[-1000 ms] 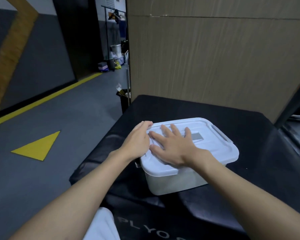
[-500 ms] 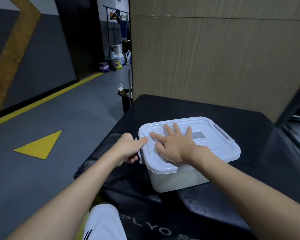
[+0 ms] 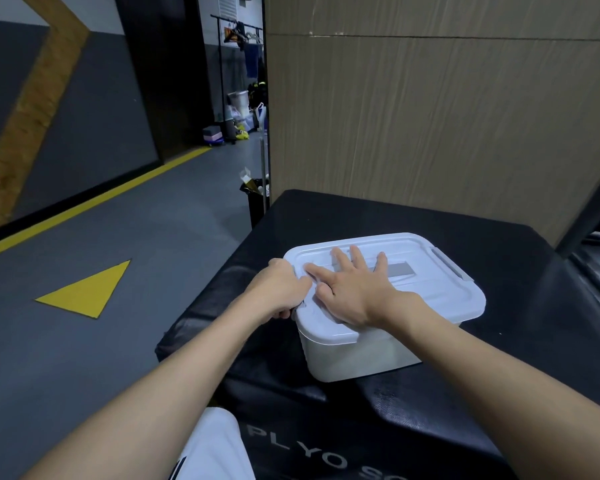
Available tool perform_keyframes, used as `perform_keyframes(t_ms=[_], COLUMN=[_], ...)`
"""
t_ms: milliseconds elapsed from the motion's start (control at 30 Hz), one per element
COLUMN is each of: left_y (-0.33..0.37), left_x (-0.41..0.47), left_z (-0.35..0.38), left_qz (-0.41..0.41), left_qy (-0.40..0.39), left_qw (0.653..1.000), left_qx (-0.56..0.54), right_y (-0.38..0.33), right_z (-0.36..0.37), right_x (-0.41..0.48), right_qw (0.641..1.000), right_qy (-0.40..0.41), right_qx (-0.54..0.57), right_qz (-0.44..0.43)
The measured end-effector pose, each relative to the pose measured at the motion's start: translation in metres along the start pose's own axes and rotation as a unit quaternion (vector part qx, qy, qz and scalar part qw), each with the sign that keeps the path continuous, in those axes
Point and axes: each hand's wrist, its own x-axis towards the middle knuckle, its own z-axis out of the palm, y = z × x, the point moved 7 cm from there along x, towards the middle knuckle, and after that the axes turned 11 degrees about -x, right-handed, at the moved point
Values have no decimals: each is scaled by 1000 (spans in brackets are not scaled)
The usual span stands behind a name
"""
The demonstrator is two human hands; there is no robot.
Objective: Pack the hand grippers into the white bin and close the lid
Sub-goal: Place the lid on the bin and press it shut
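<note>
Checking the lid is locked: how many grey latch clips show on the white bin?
1: a grey plastic latch clip on the white plastic bin's right end. Another may be hidden under the left hand.

The bin (image 3: 361, 355) and lid (image 3: 440, 299) are white, the latch (image 3: 452, 268) and a patch (image 3: 400, 270) on top grey. The table (image 3: 413, 216) is black with pale lettering (image 3: 309, 459). The floor (image 3: 136, 244) is grey with a yellow triangle (image 3: 85, 292) and stripe (image 3: 101, 199).

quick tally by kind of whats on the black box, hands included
hands: 2 (left hand, right hand)
white bin: 1
lid: 1
total: 4
</note>
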Motion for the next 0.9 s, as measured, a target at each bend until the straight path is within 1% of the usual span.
perform_keyframes(t_ms=[67,133,200,233,267,300,333,367,400,433,500,700,900], left_y=[1,4,9,10,10,10,11,12,14,17,22,36,59], left_x=[-1,0,3,5,7,10,14,17,21,25,33,61,97], left_z=[4,7,10,11,11,11,9,7,5,3,0,-6,2], left_qz=[-16,-23,-18,-15,-11,-4,5,14,25,34,50,90,119], left_qy=[19,49,68,73,75,75,75,73,70,68,59,52,35], left_qw=[999,994,987,985,984,983,983,983,984,984,985,983,983], left_qx=[39,94,144,158,164,165,165,165,165,162,157,153,134], right_y=[1,1,12,26,47,72,98,120,137,148,160,176,196], right_z=[-1,-3,-10,-14,-16,-14,-8,1,12,19,26,29,22], right_x=[0,-2,-5,-7,-10,-14,-19,-25,-31,-36,-40,-37,-26], right_qw=[1000,1000,996,991,984,975,963,950,936,924,908,870,854], right_qy=[2,4,44,81,119,139,125,87,46,14,-1,42,107], right_qx=[0,23,81,107,107,88,72,80,108,143,197,305,321], right_qz=[2,-7,-5,22,77,151,227,288,331,355,370,385,396])
